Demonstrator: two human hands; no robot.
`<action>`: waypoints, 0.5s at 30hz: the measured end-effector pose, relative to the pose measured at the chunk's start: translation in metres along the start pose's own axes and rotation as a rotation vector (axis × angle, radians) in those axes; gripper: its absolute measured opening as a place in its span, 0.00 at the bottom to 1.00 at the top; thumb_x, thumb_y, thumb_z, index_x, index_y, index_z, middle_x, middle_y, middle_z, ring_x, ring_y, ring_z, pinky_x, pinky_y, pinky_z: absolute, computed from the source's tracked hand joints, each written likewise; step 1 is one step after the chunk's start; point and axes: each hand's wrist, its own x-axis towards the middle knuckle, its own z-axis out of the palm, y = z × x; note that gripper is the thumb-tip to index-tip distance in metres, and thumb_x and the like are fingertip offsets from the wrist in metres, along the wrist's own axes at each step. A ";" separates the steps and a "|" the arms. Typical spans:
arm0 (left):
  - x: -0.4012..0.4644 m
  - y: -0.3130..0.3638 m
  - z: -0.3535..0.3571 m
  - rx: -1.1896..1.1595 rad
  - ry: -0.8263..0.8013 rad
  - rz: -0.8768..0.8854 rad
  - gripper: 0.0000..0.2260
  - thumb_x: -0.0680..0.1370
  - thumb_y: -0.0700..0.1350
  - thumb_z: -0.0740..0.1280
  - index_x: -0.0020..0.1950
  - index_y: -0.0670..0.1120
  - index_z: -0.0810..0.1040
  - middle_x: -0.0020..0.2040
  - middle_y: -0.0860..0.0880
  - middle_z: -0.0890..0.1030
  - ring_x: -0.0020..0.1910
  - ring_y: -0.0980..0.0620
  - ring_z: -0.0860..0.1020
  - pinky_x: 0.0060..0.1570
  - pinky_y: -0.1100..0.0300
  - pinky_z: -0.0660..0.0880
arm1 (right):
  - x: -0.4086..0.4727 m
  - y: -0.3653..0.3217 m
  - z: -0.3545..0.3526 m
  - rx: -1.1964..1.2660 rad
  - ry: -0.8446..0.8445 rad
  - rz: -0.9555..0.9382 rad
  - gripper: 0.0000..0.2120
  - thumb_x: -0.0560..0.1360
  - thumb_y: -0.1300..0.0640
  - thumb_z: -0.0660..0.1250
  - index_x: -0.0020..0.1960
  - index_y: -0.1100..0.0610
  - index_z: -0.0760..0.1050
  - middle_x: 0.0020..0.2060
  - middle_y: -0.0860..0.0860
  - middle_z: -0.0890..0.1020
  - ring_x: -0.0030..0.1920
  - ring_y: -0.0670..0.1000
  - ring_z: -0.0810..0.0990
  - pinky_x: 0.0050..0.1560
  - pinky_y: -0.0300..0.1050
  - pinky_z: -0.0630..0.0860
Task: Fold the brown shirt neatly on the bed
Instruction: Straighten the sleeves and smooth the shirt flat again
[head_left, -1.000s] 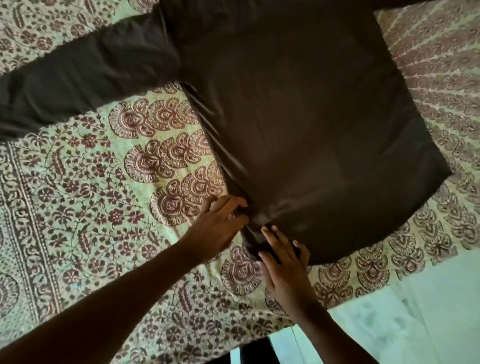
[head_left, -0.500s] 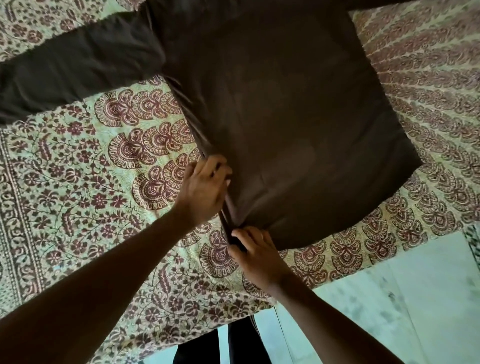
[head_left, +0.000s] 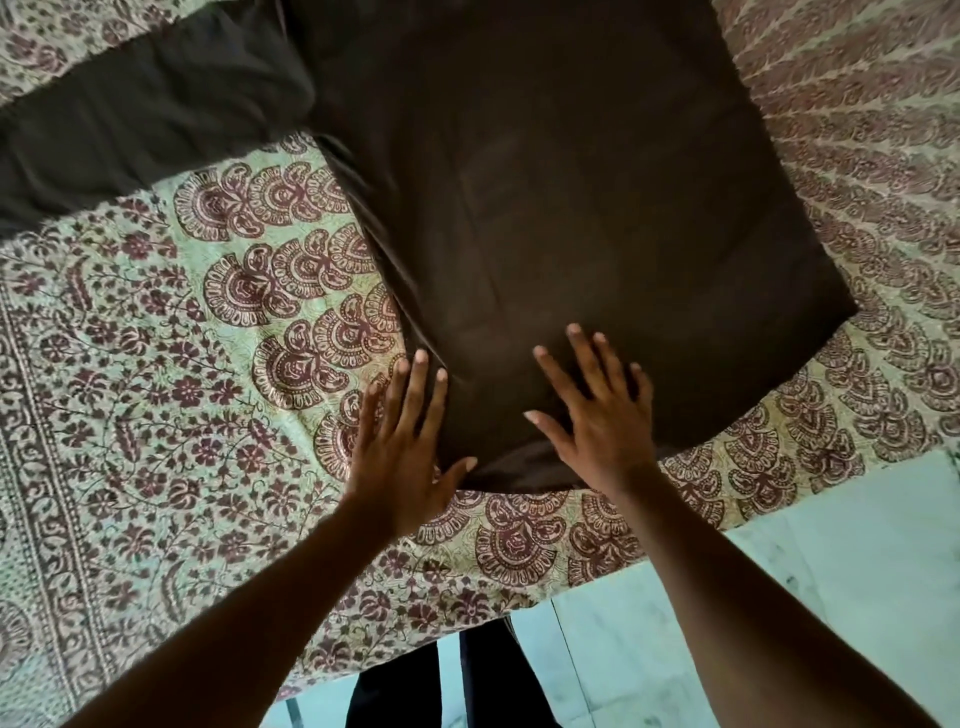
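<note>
**Both Hands Flat at the Shirt's Near Corner**

On the bed (head_left: 156, 395), which is covered by a green sheet printed with maroon floral and fan motifs, the brown shirt (head_left: 561, 197) lies spread flat. Its body occupies the upper centre of the view. One sleeve (head_left: 135, 130) extends to the left across the sheet. The hem runs diagonally from the near corner up toward the right.

Left hand (head_left: 402, 447): open, fingers spread, palm down. It rests at the left edge of the shirt's near corner. The fingertips lie along the side seam, partly on the fabric and partly on the sheet. The thumb points right, toward the hem. Nothing is pinched.

Right hand (head_left: 597, 415): open, fingers spread, palm down. It lies on the shirt fabric just inside the hem, near the same corner. Nothing is gripped.

The two hands are near each other but apart, with a strip of shirt between them.

Below the bed edge, a pale tiled floor (head_left: 857, 545) and the person's dark trouser legs (head_left: 452, 686) are visible.
</note>
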 end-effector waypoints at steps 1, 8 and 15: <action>-0.005 0.004 0.001 -0.015 0.003 -0.031 0.43 0.80 0.67 0.57 0.84 0.44 0.46 0.85 0.43 0.42 0.84 0.42 0.45 0.79 0.36 0.52 | -0.006 0.006 0.001 0.032 0.021 0.138 0.34 0.80 0.28 0.50 0.83 0.39 0.51 0.84 0.49 0.48 0.83 0.56 0.49 0.75 0.66 0.56; 0.048 0.026 -0.014 -0.081 0.177 0.057 0.30 0.85 0.56 0.53 0.84 0.44 0.53 0.85 0.46 0.48 0.84 0.46 0.47 0.80 0.43 0.54 | -0.009 -0.002 0.004 0.052 0.142 0.330 0.33 0.83 0.35 0.52 0.83 0.48 0.54 0.84 0.55 0.49 0.83 0.61 0.46 0.77 0.69 0.52; 0.060 0.014 0.005 -0.037 0.180 -0.129 0.34 0.84 0.64 0.51 0.85 0.48 0.47 0.85 0.46 0.46 0.84 0.45 0.46 0.80 0.44 0.53 | 0.026 0.004 0.010 -0.014 0.080 -0.135 0.32 0.83 0.35 0.50 0.84 0.44 0.51 0.84 0.50 0.48 0.84 0.55 0.49 0.78 0.63 0.55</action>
